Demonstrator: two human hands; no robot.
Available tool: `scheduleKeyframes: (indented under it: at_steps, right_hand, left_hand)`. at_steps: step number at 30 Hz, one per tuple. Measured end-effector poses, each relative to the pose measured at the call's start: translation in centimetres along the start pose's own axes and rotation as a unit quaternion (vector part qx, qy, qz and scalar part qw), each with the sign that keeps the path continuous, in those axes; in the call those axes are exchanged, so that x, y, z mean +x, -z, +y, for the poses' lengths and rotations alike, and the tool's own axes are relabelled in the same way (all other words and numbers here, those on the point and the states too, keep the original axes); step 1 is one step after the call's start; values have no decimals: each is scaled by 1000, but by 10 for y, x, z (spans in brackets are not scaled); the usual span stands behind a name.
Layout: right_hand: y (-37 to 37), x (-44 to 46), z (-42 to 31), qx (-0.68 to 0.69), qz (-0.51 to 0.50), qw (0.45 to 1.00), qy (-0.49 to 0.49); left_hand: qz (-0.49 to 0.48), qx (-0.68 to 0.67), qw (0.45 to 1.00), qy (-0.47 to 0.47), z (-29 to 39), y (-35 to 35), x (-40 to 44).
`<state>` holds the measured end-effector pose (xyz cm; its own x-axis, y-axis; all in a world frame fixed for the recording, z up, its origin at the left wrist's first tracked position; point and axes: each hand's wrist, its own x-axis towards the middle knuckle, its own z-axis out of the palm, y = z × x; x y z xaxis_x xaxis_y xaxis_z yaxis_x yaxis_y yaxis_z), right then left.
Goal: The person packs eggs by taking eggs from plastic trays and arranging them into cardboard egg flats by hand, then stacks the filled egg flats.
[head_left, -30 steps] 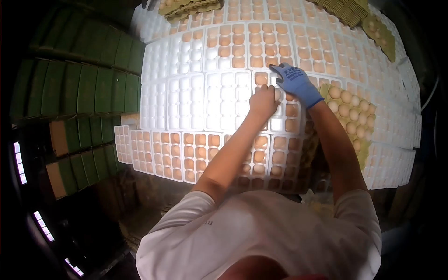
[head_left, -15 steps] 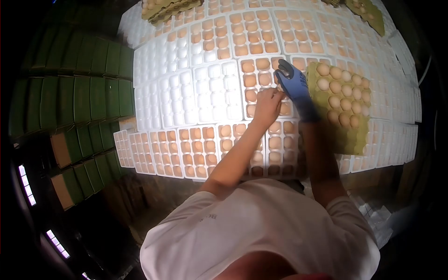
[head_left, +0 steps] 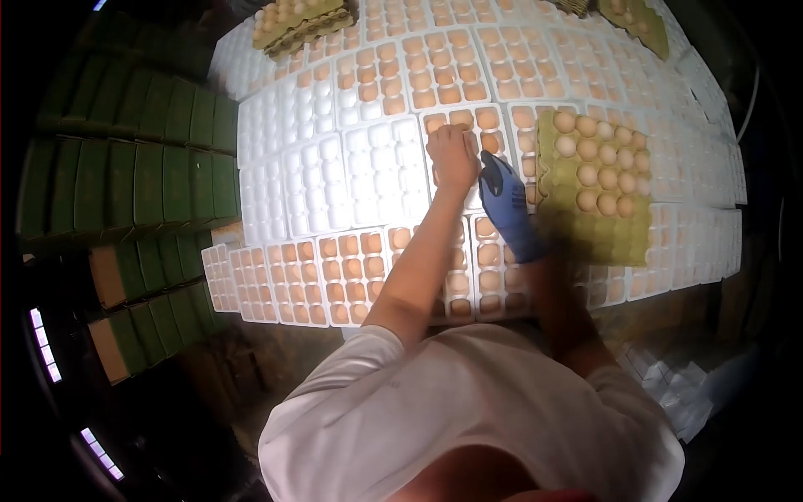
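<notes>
My left hand, bare, reaches over a white foam egg tray in front of me. Its fingers are bent down at the tray's left and middle cells, and what lies under the fingertips is hidden. My right hand, in a blue glove with dark fingertips, hovers at the right side of the same tray. Its fingers stretch forward, just below a brown egg. Another egg sits in the far right cell. Right of the glove lies a green-yellow pulp tray carrying several eggs, with its near cells bare.
Filled white trays line the near edge, and more stand behind. To the left are white trays with bare cells. Egg-bearing pulp trays sit at the far left and far right. Green boxes are stacked at left.
My left hand has moved left and forward over the tray. My right hand has drawn back toward me and slightly left. The whole view has shifted slightly.
</notes>
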<state>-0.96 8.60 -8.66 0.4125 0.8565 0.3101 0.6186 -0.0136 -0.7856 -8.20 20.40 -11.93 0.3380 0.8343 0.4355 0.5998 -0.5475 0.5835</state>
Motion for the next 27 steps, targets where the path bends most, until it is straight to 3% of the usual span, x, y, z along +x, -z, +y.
scheduleKeyframes:
  at_steps: [2,4,8,10,13,17,20,21,24,27]
  right_hand:
    - [-12,-17,-8,44,-41,997,-56]
    - [-23,-33,-11,58,-6,998,-8]
    - [-10,-51,-23,-181,-44,973,137]
    - [-19,-49,-14,-177,-13,974,141]
    - [-8,-35,-20,-201,-131,967,81]
    - [-18,-24,4,-112,-46,993,13]
    - [-36,-19,-2,-176,19,984,29]
    - [-38,-21,-2,-233,-27,972,26]
    - [-49,-27,4,-265,-6,964,12]
    - [-54,-33,-2,-284,32,957,-43]
  left_hand:
    - [26,-2,998,-65,-7,6,15]
    - [27,38,987,-153,-11,6,31]
    - [-140,40,981,-126,-31,-6,46]
    - [-132,18,985,-108,-28,-1,51]
    - [-116,-60,990,-58,-27,2,57]
    - [-156,-33,984,-81,-27,7,56]
    - [-182,3,976,-117,-29,7,61]
    - [-186,15,973,-134,-29,8,63]
    - [-193,-52,962,-186,-19,17,62]
    - [-195,-23,978,-67,-1,36,38]
